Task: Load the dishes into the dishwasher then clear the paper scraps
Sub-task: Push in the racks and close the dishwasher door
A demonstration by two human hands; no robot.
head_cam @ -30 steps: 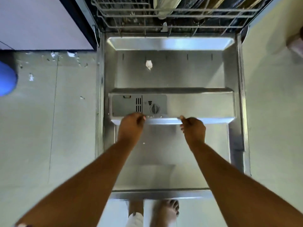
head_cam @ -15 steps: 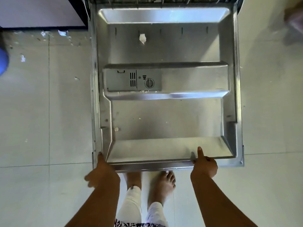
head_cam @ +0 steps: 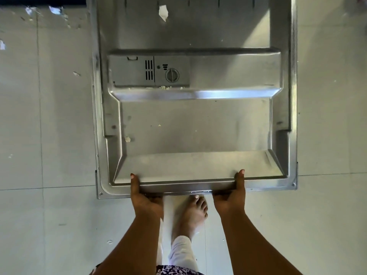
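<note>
The dishwasher door [head_cam: 194, 126] lies open and flat, filling the centre and top of the frame: a brushed steel panel, dull and smeared, pressed into stepped rectangular recesses with rounded corners. Both hands clamp its near edge at lower centre, set apart. The left hand [head_cam: 146, 199] and right hand [head_cam: 231, 199] each hook a thumb over the lip; their fingers go under the door, out of sight. A grey plastic detergent dispenser [head_cam: 149, 71] sits in the raised band at middle left, with slotted vents and a round ribbed cap [head_cam: 172, 75]. A torn white paper scrap [head_cam: 163, 12] lies on the steel near the top edge, and a small pale crumb [head_cam: 127, 139] at the left recess wall. More ragged paper scraps [head_cam: 53, 9] are scattered over the smooth grey floor tiles [head_cam: 49, 116] at upper left. A bare foot [head_cam: 195, 211] stands between the wrists.
</note>
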